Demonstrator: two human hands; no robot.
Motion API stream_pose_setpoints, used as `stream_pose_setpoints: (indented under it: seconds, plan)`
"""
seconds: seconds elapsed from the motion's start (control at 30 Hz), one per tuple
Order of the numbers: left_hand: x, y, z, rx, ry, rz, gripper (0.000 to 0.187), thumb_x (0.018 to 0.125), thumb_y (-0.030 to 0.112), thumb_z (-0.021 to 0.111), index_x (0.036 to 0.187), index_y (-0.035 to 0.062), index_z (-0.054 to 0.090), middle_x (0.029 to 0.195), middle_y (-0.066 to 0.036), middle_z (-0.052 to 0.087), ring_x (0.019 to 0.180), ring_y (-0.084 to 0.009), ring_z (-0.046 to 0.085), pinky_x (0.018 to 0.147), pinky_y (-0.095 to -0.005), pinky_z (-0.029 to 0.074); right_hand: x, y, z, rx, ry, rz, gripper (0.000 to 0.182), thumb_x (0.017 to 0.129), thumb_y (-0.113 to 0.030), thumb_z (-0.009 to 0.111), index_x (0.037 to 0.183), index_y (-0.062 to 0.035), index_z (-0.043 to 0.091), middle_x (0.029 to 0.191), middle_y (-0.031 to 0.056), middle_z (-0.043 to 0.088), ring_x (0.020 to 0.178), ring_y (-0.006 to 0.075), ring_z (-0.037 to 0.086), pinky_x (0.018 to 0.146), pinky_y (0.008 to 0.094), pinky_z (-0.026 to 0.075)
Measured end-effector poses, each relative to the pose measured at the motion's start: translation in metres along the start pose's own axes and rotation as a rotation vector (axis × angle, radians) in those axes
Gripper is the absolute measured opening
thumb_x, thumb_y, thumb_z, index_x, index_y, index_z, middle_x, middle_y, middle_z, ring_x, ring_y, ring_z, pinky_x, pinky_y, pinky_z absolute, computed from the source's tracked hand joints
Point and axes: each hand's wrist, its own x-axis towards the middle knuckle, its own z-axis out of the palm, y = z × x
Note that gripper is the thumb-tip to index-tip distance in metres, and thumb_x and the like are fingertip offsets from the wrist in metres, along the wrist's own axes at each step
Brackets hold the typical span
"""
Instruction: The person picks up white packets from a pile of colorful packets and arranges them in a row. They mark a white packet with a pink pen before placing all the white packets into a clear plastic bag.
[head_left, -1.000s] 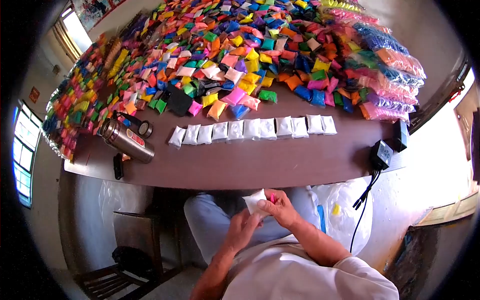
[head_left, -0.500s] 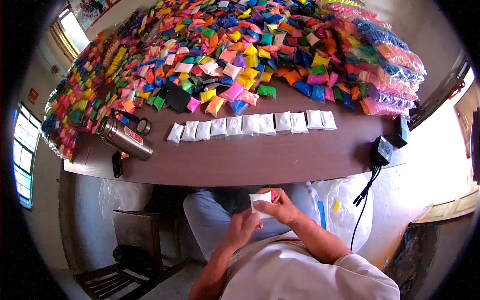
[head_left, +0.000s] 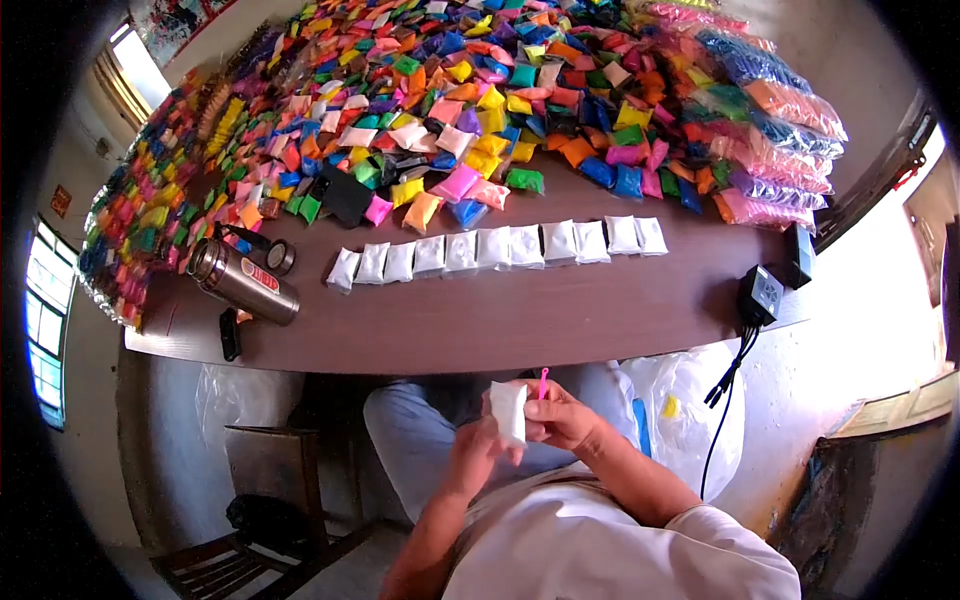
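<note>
Over my lap, just below the table's front edge, a white packet (head_left: 509,412) is held upright. My left hand (head_left: 483,446) is closed round its left and lower side. My right hand (head_left: 562,418) is closed at the packet's right side, with a small pink stick (head_left: 544,382) with a looped tip rising between its fingers. On the table, a row of similar white packets (head_left: 461,253) lies side by side beyond my hands.
Colourful packets (head_left: 470,120) are heaped across the back of the table (head_left: 430,325). A steel flask (head_left: 245,283), its lid and a black object (head_left: 230,335) lie left. At right are bagged packets (head_left: 790,110), a black device (head_left: 761,297) with cables and a plastic bag (head_left: 700,430) below.
The held packet has turned from lying flat to upright and moved slightly left. More of the pink stick shows above my right hand. The camera view has shifted slightly.
</note>
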Motion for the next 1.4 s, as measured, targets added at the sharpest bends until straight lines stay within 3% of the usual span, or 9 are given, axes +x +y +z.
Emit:
stream_pose_setpoints:
  seconds: [0.2, 0.3, 0.43, 0.5, 0.57, 0.77, 1.0, 1.3, 1.4]
  plan:
    - [0.003, -0.012, -0.008, 0.146, -0.038, -0.127, 0.057, 0.096, 0.057, 0.035, 0.099, 0.0037, 0.055, 0.077, -0.006, 0.057, 0.069, -0.0215, 0.058, 0.063, -0.0343, 0.048, 0.003, 0.007, -0.009, -0.107, 0.068, -0.064, 0.029, 0.086, -0.016, 0.066, 0.103, 0.0032, 0.054, 0.078, 0.016, 0.065, 0.057, 0.0224, 0.064, 0.047, 0.0327, 0.055]
    - [0.0, -0.027, -0.014, 0.246, -0.065, -0.069, 0.064, 0.095, 0.061, 0.029, 0.095, 0.0033, 0.057, 0.081, -0.008, 0.06, 0.071, -0.0213, 0.059, 0.067, -0.0339, 0.049, -0.001, 0.005, -0.005, -0.271, 0.27, -0.116, 0.019, 0.085, -0.012, 0.067, 0.093, 0.0008, 0.054, 0.07, 0.0138, 0.064, 0.053, 0.0221, 0.063, 0.046, 0.0332, 0.054]
    - [0.0, -0.033, -0.025, 0.244, -0.073, -0.01, 0.063, 0.096, 0.058, 0.031, 0.093, 0.0013, 0.058, 0.084, -0.01, 0.062, 0.075, -0.0201, 0.061, 0.068, -0.0336, 0.05, -0.003, -0.006, 0.002, -0.481, 0.254, -0.124, 0.011, 0.088, -0.008, 0.063, 0.09, -0.0002, 0.056, 0.069, 0.0112, 0.063, 0.056, 0.0189, 0.063, 0.048, 0.0322, 0.053]
    - [0.0, -0.027, -0.021, 0.56, 0.025, 0.011, 0.061, 0.097, 0.054, 0.032, 0.092, -0.001, 0.059, 0.087, -0.012, 0.064, 0.077, -0.0192, 0.061, 0.067, -0.0333, 0.05, -0.003, -0.004, 0.0, -0.623, 0.236, -0.14, 0.013, 0.088, -0.01, 0.064, 0.091, -0.0003, 0.056, 0.07, 0.0094, 0.063, 0.058, 0.017, 0.062, 0.05, 0.0312, 0.053]
    - [-0.002, -0.014, -0.009, 0.549, 0.042, 0.044, 0.059, 0.097, 0.051, 0.034, 0.09, -0.0015, 0.059, 0.086, -0.012, 0.064, 0.077, -0.0188, 0.062, 0.066, -0.0334, 0.05, -0.001, 0.001, -0.001, -0.762, 0.221, -0.179, 0.017, 0.089, -0.015, 0.065, 0.093, -0.0006, 0.057, 0.071, 0.0051, 0.062, 0.063, 0.0122, 0.06, 0.053, 0.0284, 0.051]
    - [-0.001, 0.002, 0.006, 0.531, 0.109, 0.122, 0.055, 0.098, 0.046, 0.038, 0.083, -0.0023, 0.06, 0.074, -0.009, 0.064, 0.071, -0.0174, 0.061, 0.064, -0.0319, 0.049, 0.0, 0.001, 0.015, -0.503, 0.335, -0.182, 0.024, 0.093, -0.023, 0.059, 0.09, 0.001, 0.057, 0.072, 0.0072, 0.062, 0.062, 0.0141, 0.06, 0.053, 0.0287, 0.051]
    - [-0.003, -0.009, 0.002, 0.562, 0.099, 0.059, 0.046, 0.098, 0.038, 0.041, 0.079, -0.0004, 0.057, 0.071, -0.004, 0.058, 0.068, -0.0127, 0.054, 0.066, -0.0293, 0.045, -0.003, 0.002, 0.007, -0.582, 0.274, -0.176, 0.025, 0.095, -0.023, 0.056, 0.086, 0.0012, 0.058, 0.07, 0.0086, 0.062, 0.058, 0.0146, 0.06, 0.051, 0.0288, 0.051]
    - [-0.002, -0.005, -0.004, 0.565, 0.132, 0.113, 0.053, 0.099, 0.048, 0.036, 0.07, 0.0047, 0.049, 0.069, -0.006, 0.057, 0.062, -0.0161, 0.056, 0.057, -0.0315, 0.046, -0.005, 0.0, 0.008, -0.684, 0.308, -0.136, 0.026, 0.096, -0.023, 0.055, 0.091, 0.0014, 0.061, 0.075, 0.0085, 0.063, 0.063, 0.0151, 0.062, 0.054, 0.0278, 0.052]
    - [-0.002, 0.0, 0.0, 0.573, 0.125, 0.128, 0.053, 0.099, 0.047, 0.037, 0.07, 0.0049, 0.048, 0.067, -0.005, 0.055, 0.062, -0.0165, 0.056, 0.057, -0.0311, 0.045, -0.004, 0.0, 0.011, -0.659, 0.243, -0.085, 0.035, 0.092, -0.035, 0.061, 0.085, -0.0007, 0.065, 0.075, 0.0058, 0.062, 0.063, 0.0122, 0.058, 0.059, 0.0244, 0.048]
